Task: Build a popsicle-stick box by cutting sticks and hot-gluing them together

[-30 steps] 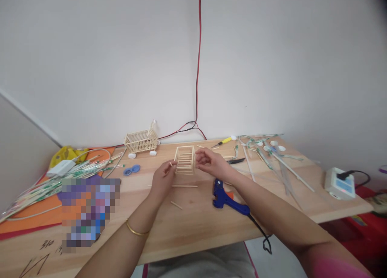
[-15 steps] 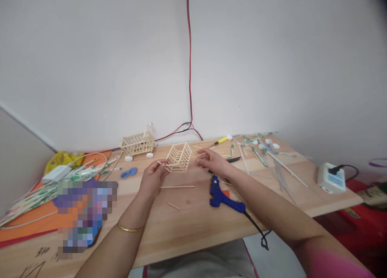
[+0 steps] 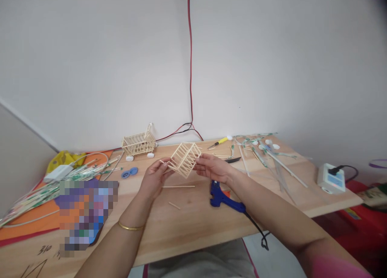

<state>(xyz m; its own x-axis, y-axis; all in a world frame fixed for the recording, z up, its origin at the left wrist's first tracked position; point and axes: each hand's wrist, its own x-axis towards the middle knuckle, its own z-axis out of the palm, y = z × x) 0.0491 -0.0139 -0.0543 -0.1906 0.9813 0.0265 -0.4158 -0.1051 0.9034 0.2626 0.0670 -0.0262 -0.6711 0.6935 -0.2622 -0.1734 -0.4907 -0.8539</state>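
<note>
A small cart frame of thin wooden sticks point(image 3: 185, 159) is held tilted above the table between both hands. My left hand point(image 3: 155, 177) pinches the sticks that jut from its left end. On the other side, the fingers of my right hand point(image 3: 213, 167) are closed on its right edge. A blue glue gun point(image 3: 226, 201) lies just below my right wrist, its cord running over the table's front edge. Under the frame lie a loose long stick point(image 3: 178, 186) and a short stick piece point(image 3: 174, 206).
A finished-looking stick cart point(image 3: 139, 144) with white wheels stands by the wall. Blue caps point(image 3: 129, 173) lie near it. Bundled sticks point(image 3: 69, 181) are on the left. Toward the right are a yellow-handled screwdriver point(image 3: 222, 141), clear glue sticks point(image 3: 278, 169) and a white power socket point(image 3: 331, 177).
My right hand has moved left and taken hold of the stick frame's right side. The frame has turned and tilted in my left hand's grip.
</note>
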